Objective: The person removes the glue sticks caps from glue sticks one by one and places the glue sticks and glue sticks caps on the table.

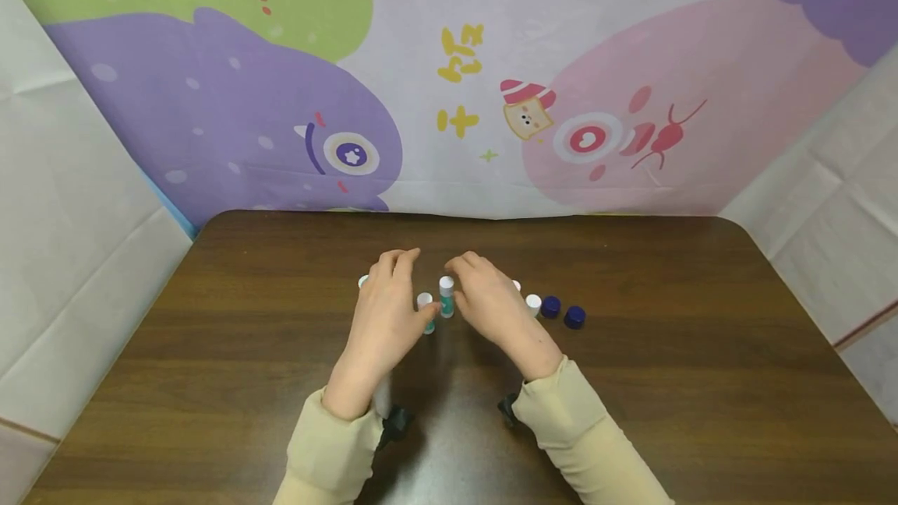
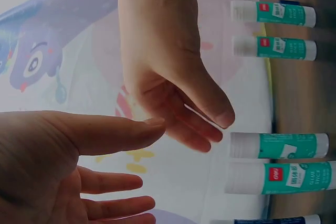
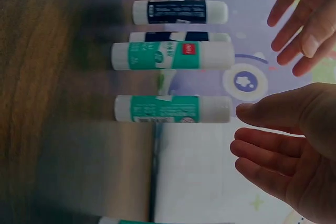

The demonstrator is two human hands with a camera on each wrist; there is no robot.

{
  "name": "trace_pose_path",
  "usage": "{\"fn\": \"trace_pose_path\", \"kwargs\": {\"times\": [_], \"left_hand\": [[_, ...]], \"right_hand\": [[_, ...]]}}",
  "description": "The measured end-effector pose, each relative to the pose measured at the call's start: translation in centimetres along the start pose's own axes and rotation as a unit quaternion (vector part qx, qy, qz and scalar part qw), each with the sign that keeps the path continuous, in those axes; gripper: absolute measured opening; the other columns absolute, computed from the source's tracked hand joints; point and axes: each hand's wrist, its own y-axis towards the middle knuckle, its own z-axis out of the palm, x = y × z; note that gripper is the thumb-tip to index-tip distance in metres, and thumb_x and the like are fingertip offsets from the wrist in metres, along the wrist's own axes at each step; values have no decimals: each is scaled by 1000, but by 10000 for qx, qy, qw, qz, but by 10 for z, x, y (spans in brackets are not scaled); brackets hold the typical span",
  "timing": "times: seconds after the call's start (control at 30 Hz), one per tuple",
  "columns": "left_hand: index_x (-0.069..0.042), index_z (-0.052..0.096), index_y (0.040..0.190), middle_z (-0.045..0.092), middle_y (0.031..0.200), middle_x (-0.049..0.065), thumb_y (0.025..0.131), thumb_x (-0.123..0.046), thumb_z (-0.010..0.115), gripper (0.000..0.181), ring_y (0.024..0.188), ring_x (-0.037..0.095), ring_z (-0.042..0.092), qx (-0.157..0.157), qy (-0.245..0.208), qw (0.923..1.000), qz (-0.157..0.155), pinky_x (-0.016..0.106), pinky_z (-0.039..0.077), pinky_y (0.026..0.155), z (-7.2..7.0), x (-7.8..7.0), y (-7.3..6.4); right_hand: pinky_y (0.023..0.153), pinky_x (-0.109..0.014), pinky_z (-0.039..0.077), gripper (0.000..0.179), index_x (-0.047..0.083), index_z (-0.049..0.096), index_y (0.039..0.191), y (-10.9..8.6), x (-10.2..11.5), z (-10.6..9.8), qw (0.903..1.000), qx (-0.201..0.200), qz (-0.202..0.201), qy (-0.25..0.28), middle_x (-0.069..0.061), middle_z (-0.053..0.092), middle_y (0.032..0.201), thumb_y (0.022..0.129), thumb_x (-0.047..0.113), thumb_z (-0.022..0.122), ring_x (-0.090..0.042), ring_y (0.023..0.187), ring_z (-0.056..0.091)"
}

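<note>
Two green-labelled glue sticks with white caps stand upright in the middle of the table: one glue stick (image 1: 447, 298) farther back, the other glue stick (image 1: 425, 301) a little nearer and to its left. My left hand (image 1: 384, 304) hovers over the nearer one, its thumb crossing in front. To the right, my right hand (image 1: 491, 301) is beside the farther stick, thumb tip close to the white cap; whether they touch I cannot tell. Both hands have loosely spread fingers and hold nothing. In the right wrist view, dark-blue-labelled glue sticks (image 3: 178, 12) stand beyond the green pair.
Two more green glue sticks (image 2: 281, 14) stand right of my right hand, mostly hidden behind it in the head view. Beside them are two short dark blue caps, a left cap (image 1: 550, 306) and a right cap (image 1: 575, 318). A printed cloth (image 1: 463, 178) hangs behind the brown table (image 1: 245, 380).
</note>
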Motion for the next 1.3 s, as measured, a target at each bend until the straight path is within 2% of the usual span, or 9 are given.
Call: {"fn": "trace_pose_path", "kwargs": {"times": [0.13, 0.27, 0.5, 0.73, 0.9, 1.07, 1.3], "left_hand": [[2, 45, 128, 47, 124, 19, 70, -18, 78, 69, 109, 37, 49, 102, 28, 9999, 9, 46, 41, 89, 2, 2, 1], [2, 46, 127, 48, 124, 19, 70, -17, 78, 68, 109, 37, 49, 181, -7, 9998, 81, 46, 41, 89, 5, 4, 1], [2, 47, 125, 50, 120, 19, 71, -9, 73, 61, 106, 34, 52, 261, -11, 9987, 438, 45, 42, 88, 16, 6, 1], [1, 49, 124, 52, 119, 18, 70, -4, 71, 58, 102, 32, 53, 382, 2, 9985, 399, 44, 43, 88, 26, 10, 4], [0, 50, 124, 53, 117, 17, 70, -4, 70, 58, 102, 30, 54, 516, 41, 9979, 388, 41, 44, 86, 37, 14, 7], [-1, 51, 123, 54, 115, 16, 70, -4, 69, 56, 103, 30, 54, 569, 87, 9976, 386, 41, 45, 85, 46, 18, 9], [-4, 53, 121, 56, 114, 14, 74, -7, 66, 49, 100, 28, 56, 437, -77, 9986, 297, 41, 47, 81, 48, 17, 10]], "right_hand": [[83, -29, 49, 37, 2, 55, 119, 4, 0, 8, 9998, 169, -85, -82, -9, 57, 118, 83, 4, 62, -22, 106, 57], [77, -27, 50, 37, 3, 56, 119, 5, 0, 16, 9995, 150, -179, -201, -8, 57, 117, 83, 4, 61, -21, 105, 57], [63, -24, 49, 25, 4, 59, 108, 1, -5, 29, 9996, -142, -94, -233, -7, 59, 97, 83, 1, 60, -18, 84, 60], [60, -27, 49, 20, 5, 59, 99, -3, -9, 31, 9984, -549, -112, -106, -6, 59, 90, 80, -2, 62, -19, 77, 61], [59, -25, 48, 21, 6, 58, 98, -7, -11, 29, 9985, -527, 109, 96, -6, 58, 91, 79, -2, 61, -18, 76, 60], [60, -24, 47, 20, 7, 56, 98, -12, -9, 24, 9967, -543, 353, 494, -5, 58, 93, 80, 4, 63, -14, 75, 58], [64, -24, 48, 19, 7, 56, 95, -20, -7, 15, 9867, -866, 411, 1315, -4, 58, 89, 78, 5, 65, -16, 76, 58]]}}
